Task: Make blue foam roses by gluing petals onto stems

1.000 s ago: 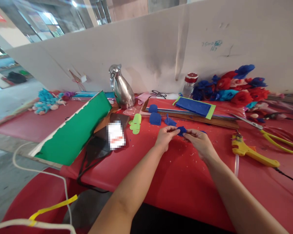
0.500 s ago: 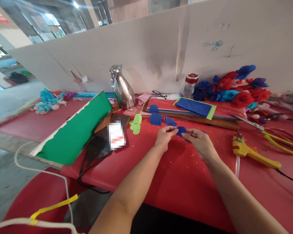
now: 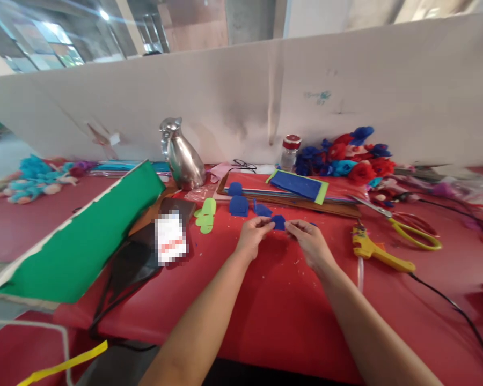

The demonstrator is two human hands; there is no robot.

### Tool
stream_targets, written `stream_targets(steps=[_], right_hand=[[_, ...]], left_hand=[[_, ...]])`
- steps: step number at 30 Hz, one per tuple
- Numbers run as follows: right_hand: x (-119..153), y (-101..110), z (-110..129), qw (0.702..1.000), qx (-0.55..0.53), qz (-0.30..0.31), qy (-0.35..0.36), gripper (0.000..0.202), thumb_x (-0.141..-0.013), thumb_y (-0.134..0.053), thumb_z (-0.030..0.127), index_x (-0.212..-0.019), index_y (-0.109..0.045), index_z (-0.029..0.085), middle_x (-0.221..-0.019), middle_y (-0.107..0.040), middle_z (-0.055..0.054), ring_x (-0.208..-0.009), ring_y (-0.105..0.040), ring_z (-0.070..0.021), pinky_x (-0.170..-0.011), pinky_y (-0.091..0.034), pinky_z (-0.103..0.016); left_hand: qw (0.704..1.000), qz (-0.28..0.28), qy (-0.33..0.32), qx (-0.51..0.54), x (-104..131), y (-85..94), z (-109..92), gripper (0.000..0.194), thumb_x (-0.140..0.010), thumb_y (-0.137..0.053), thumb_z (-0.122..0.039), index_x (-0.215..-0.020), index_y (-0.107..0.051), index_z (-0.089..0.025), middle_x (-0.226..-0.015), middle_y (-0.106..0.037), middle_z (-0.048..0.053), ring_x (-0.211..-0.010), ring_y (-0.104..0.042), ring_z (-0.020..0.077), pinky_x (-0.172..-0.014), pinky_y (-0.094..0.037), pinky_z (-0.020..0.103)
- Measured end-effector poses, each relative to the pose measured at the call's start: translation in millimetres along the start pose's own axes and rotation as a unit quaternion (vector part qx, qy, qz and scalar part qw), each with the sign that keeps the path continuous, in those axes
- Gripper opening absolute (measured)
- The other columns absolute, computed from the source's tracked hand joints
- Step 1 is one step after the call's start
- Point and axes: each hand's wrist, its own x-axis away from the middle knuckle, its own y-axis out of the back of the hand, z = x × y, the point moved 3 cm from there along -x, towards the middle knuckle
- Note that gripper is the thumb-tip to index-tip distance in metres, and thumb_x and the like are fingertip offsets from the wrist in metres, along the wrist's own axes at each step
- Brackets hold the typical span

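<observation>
A small blue paper petal [image 3: 279,222] is stretched between my two hands, just above the red table [image 3: 265,305]. My left hand [image 3: 253,236] pinches its left edge, and my right hand [image 3: 309,241] pinches the right edge. Just beyond my fingers lie more cut blue pieces: a rounded blue stack [image 3: 239,206], a smaller blue piece [image 3: 235,188] behind it and a folded blue piece [image 3: 262,209]. Light green rounded cutouts [image 3: 206,215] are spread to the left of them.
A yellow glue gun [image 3: 380,252] and yellow-handled scissors [image 3: 414,233] lie at right. Behind are blue paper sheets [image 3: 295,185], a lidded jar [image 3: 290,153], paper flowers [image 3: 354,158] and a steel jug [image 3: 181,158]. A green board [image 3: 84,238] and dark bag [image 3: 139,257] are at left.
The view has swung to the right, so everything appears further left. Both hands still pinch the blue petal, which now shows a flatter lower edge.
</observation>
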Motion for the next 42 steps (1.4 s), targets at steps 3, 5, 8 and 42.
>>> stream_targets(steps=[3, 5, 8, 42], right_hand=[[-2.2, 1.3, 0.2, 0.998, -0.048, -0.009, -0.028, 0.034, -0.050, -0.075, 0.047, -0.064, -0.065, 0.018, -0.059, -0.062, 0.000, -0.053, -0.050, -0.0106, -0.054, -0.040, -0.024], [-2.7, 2.1, 0.1, 0.996, -0.075, -0.011, -0.047, 0.032, -0.049, -0.075, 0.044, -0.065, -0.066, 0.018, -0.061, -0.063, -0.001, -0.054, -0.052, -0.0107, -0.054, -0.040, -0.024], [-1.9, 2.0, 1.0, 0.995, -0.085, 0.000, -0.058, 0.028, -0.051, -0.074, 0.040, -0.066, -0.066, 0.019, -0.062, -0.063, 0.000, -0.057, -0.055, -0.0118, -0.057, -0.042, -0.024], [-7.5, 16.7, 3.5, 0.961, 0.248, -0.056, 0.107, 0.023, -0.073, -0.054, 0.036, -0.084, -0.068, 0.022, -0.078, -0.069, -0.004, -0.066, -0.060, -0.0177, -0.063, -0.043, -0.029]], left_hand=[[1.000, -0.002, 0.002, 0.014, -1.6, 0.7, -1.5, 0.032, -0.048, -0.081, -0.030, -0.070, -0.063, -0.015, -0.057, -0.053, -0.005, -0.048, -0.037, 0.0042, -0.048, -0.023, 0.020], [1.000, 0.010, 0.007, 0.023, -1.3, -0.5, -2.8, 0.032, -0.046, -0.081, -0.029, -0.067, -0.062, -0.015, -0.053, -0.049, -0.006, -0.045, -0.033, 0.0031, -0.046, -0.020, 0.020], [0.999, 0.021, 0.010, 0.026, 0.2, -2.1, -4.7, 0.032, -0.045, -0.081, -0.029, -0.064, -0.060, -0.015, -0.050, -0.045, -0.007, -0.043, -0.029, 0.0023, -0.044, -0.016, 0.020], [1.000, 0.004, 0.009, 0.025, 1.4, -1.3, -4.0, 0.029, -0.048, -0.080, -0.027, -0.065, -0.060, -0.014, -0.050, -0.045, -0.007, -0.038, -0.024, 0.0000, -0.042, -0.014, 0.021]])
